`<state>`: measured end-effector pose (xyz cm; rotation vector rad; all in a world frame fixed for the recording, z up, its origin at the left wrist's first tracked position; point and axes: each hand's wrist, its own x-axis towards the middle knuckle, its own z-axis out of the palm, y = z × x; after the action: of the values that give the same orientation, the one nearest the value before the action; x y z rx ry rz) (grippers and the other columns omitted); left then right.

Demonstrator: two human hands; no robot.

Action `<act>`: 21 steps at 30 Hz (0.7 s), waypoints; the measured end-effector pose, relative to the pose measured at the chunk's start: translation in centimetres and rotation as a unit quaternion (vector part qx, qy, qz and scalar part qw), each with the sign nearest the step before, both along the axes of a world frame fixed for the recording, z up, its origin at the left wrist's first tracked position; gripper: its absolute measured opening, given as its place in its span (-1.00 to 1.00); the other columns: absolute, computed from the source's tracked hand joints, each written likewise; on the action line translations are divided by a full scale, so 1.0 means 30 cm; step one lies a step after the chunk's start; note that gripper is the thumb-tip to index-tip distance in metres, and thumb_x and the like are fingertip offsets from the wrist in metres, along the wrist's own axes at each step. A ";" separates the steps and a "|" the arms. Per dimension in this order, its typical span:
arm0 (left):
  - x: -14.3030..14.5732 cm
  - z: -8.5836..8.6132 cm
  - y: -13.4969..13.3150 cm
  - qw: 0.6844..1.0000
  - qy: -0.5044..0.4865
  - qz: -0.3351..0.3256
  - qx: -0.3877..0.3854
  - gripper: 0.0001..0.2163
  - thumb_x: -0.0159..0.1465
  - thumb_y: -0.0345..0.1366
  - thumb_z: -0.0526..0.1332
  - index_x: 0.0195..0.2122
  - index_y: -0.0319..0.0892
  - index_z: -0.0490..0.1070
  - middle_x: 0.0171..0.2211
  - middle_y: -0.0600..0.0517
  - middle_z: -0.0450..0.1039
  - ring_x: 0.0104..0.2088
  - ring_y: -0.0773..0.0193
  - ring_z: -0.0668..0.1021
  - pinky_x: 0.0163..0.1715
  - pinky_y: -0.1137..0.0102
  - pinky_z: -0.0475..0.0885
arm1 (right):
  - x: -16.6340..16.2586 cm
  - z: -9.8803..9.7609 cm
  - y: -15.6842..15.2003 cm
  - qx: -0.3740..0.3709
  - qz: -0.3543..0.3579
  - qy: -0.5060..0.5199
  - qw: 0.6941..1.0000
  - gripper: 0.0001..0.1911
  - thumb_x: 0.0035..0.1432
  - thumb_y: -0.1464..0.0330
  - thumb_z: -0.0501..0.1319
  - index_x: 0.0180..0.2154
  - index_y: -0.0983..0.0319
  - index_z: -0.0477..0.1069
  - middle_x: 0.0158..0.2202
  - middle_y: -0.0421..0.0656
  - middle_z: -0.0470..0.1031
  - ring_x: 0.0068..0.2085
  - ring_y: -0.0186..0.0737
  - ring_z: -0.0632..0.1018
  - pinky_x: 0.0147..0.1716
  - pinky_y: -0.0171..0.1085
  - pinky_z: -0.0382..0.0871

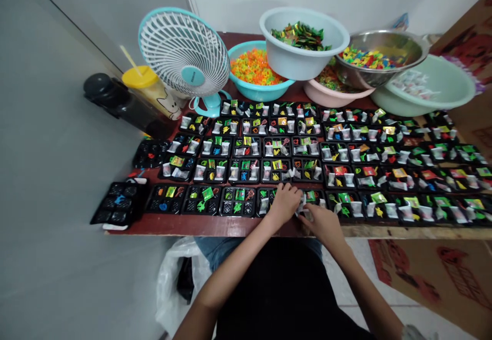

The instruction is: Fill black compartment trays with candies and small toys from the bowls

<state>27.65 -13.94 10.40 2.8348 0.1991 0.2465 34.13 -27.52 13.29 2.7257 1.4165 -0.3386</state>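
Reaching forward, left hand [283, 203] curled on a black tray [261, 192], right grip [318, 223] clenching a clear packet [302, 208]

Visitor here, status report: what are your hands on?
Left hand on black compartment tray, front row. Right hand touching clear sachet. Nothing in the way.

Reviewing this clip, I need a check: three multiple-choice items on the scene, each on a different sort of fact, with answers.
1. Where are the left hand and right hand?
A. Inside a basin
B. On the fan
C. Over the front row of black trays

2. What colour is the bowl of orange pieces?
A. Teal
B. Pink
C. Steel grey

3. What state is the plastic cup in?
A. Lidless
B. Capped with a yellow lid
C. Crushed flat

Answers: 1 C, both hands are at the trays by the table's edge. 2 A, its rim shows teal. 3 B, the yellow lid sits on top.
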 end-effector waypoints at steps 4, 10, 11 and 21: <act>-0.001 0.000 -0.004 1.000 -0.006 -0.006 -0.015 -0.84 0.29 -0.37 0.00 -0.24 -0.18 0.35 -0.28 -0.02 0.40 -0.18 0.17 0.35 -0.21 0.27 0.18 | -0.026 -0.030 0.006 0.006 -0.055 -0.009 0.998 -0.74 0.10 0.18 0.17 -0.23 0.19 0.43 -0.34 -0.10 0.55 -0.34 -0.18 0.56 -0.48 -0.36 0.17; -0.009 0.010 0.002 1.000 0.004 -0.004 -0.012 -0.86 0.24 -0.34 0.10 -0.18 -0.19 0.30 -0.25 -0.04 0.41 -0.13 0.14 0.35 -0.17 0.27 0.18 | -0.011 -0.057 -0.004 0.059 -0.093 -0.021 0.994 -0.67 0.14 0.12 0.11 -0.20 0.20 0.45 -0.37 -0.08 0.55 -0.36 -0.18 0.56 -0.47 -0.36 0.19; -0.010 0.011 0.001 1.000 0.006 -0.001 -0.010 -0.82 0.22 -0.35 0.12 -0.14 -0.20 0.28 -0.25 -0.04 0.41 -0.13 0.14 0.35 -0.17 0.27 0.19 | -0.008 -0.060 -0.002 0.054 -0.096 -0.017 0.994 -0.66 0.14 0.13 0.11 -0.19 0.21 0.45 -0.38 -0.07 0.55 -0.36 -0.17 0.56 -0.47 -0.36 0.20; -0.016 0.007 -0.020 1.000 -0.004 0.026 -0.018 -0.80 0.27 -0.40 0.03 -0.08 -0.20 0.24 -0.21 -0.04 0.42 -0.15 0.18 0.39 -0.13 0.27 0.22 | -0.001 -0.072 0.017 0.060 -0.107 0.007 0.992 -0.65 0.13 0.22 0.11 -0.08 0.22 0.40 -0.33 -0.06 0.55 -0.32 -0.17 0.56 -0.39 -0.35 0.29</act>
<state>27.17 -14.54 10.61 2.7952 0.2722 0.2618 34.10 -27.00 11.14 2.9866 1.1858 -0.2904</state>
